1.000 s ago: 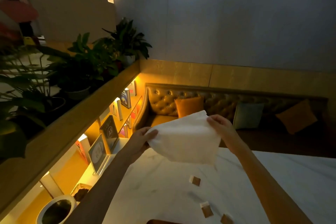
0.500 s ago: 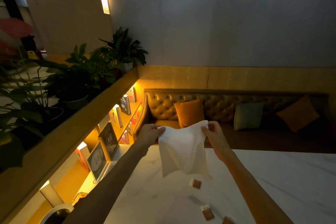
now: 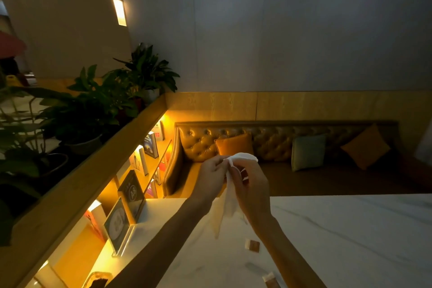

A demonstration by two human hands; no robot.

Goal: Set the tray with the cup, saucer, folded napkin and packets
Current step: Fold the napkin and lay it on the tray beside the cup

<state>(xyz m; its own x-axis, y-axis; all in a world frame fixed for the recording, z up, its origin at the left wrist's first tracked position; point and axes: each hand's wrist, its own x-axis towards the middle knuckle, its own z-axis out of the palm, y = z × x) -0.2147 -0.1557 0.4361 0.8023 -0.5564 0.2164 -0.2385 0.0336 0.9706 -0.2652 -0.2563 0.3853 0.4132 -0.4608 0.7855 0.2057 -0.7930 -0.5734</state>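
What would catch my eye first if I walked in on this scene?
Most likely the two hands raised mid-view: the left hand and right hand pinch a white napkin between them above the pale marble table, its loose end hanging down. Small brown packets lie on the table below them. Behind, a tufted sofa glows in warm light from the left.

I see a white napkin [image 3: 230,196], brown-and-white packets [image 3: 252,245], a white marbled tabletop [image 3: 350,229], an orange cushion [image 3: 233,146] and a teal cushion [image 3: 307,152].
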